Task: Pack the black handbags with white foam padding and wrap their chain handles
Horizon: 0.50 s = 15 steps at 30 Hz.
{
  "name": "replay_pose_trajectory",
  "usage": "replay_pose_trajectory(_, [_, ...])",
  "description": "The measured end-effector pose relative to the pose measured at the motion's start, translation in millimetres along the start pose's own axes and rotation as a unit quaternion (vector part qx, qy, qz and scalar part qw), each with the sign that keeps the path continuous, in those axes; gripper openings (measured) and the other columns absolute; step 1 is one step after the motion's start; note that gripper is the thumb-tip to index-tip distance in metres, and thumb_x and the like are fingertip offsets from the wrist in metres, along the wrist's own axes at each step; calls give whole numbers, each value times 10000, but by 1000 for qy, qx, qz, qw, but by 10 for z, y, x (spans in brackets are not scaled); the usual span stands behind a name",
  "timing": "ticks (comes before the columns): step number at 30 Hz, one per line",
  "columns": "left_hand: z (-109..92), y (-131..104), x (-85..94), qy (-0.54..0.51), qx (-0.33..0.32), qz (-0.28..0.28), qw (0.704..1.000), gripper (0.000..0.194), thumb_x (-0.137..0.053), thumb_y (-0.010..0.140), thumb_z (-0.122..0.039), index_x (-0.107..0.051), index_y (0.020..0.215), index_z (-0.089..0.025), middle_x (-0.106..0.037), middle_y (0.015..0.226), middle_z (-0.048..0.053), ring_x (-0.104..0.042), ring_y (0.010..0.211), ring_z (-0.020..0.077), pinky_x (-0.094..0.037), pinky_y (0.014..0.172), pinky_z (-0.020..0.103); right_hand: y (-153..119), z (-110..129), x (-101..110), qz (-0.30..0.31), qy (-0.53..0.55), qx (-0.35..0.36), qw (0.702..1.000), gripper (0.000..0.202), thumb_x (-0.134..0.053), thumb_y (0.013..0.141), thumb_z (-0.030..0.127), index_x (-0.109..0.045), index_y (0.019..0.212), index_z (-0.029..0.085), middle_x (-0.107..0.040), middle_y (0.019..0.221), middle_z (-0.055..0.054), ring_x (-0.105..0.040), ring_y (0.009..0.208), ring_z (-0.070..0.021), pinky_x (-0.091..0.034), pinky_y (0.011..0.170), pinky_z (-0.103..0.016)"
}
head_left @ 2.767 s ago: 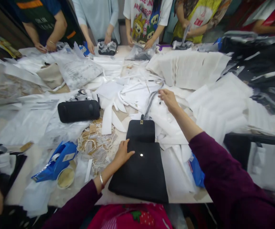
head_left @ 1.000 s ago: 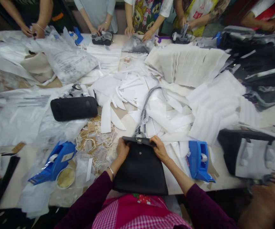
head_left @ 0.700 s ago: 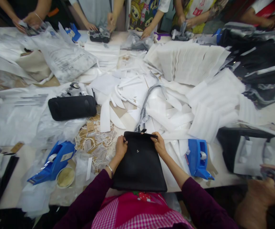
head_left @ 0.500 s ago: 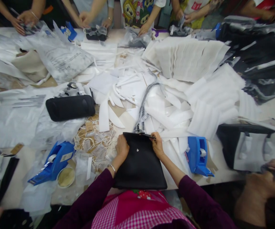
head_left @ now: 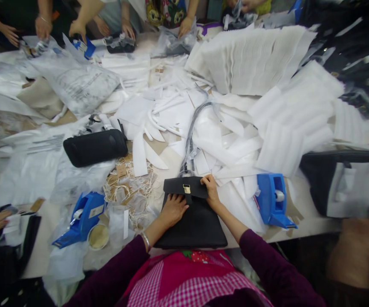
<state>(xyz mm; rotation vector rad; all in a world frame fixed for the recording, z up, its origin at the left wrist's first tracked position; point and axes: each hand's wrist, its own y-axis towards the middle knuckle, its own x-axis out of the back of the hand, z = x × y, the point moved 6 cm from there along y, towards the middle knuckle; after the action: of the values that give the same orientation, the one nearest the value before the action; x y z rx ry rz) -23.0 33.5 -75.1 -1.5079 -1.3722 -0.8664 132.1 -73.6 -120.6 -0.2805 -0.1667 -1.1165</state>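
The black bag (head_left: 192,232) lay flat on the desk (head_left: 33,258) at its near edge, right before the person, its base toward the pink apron (head_left: 184,273) and its top pointing away. Its long axis seemed to run straight out from the person, and from its far end a wrapped strap (head_left: 189,145) reached on in a curve, bending right. The flap (head_left: 174,186) was folded toward the person, its edge crossing the body from side to side. The right hand (head_left: 212,194) had a narrow grip, pinching the flap's right corner; the left hand (head_left: 173,212) rested on the body with its grip wide, fingertips at the flap's edge.

Around it the pale desk was heaped with white foam sheets (head_left: 255,59). Tags with strings (head_left: 130,183) lay to the left, and a blue tape dispenser (head_left: 272,200) stood to the right. Co-workers' hands (head_left: 186,26) showed along the far side.

The bag was plain black and smooth, with a gold-coloured clasp (head_left: 187,189) on the flap and a short dark tab (head_left: 188,199) below it.
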Motion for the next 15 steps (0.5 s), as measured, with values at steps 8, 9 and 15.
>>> replay_pose_trajectory(8, [141, -42, -225, 34, -28, -20, 999, 526, -404, 942, -370, -243, 1443, -373, -378, 1464, 39, -285, 1355, 305, -184, 1104, 538, -258, 553, 67, 129, -241, 223, 936, 320, -527, 779, 144, -600, 1084, 211, -555, 1057, -78, -468, 1008, -233, -376, 890, -389])
replay_pose_trajectory(9, [138, -33, -222, 40, -33, -35, 998, 546, -414, 939, -351, -218, 1448, -379, -315, 1502, 31, -242, 1381, 300, -163, 1115, 528, -254, 626, 75, 134, -244, 226, 934, 345, -549, 791, 164, -596, 1127, 229, -566, 1085, -78, -475, 1026, -236, -374, 909, -400])
replay_pose_trajectory(15, [141, -13, -224, 40, -41, -87, 995, 558, -444, 917, -446, -245, 1436, -393, -236, 1537, 2, -196, 1410, 270, -98, 1146, 476, 60, 1185, 222, 22, -48, 68, 996, 278, -469, 862, 254, -605, 1100, 207, -615, 1041, -76, -549, 974, -200, -425, 929, -386])
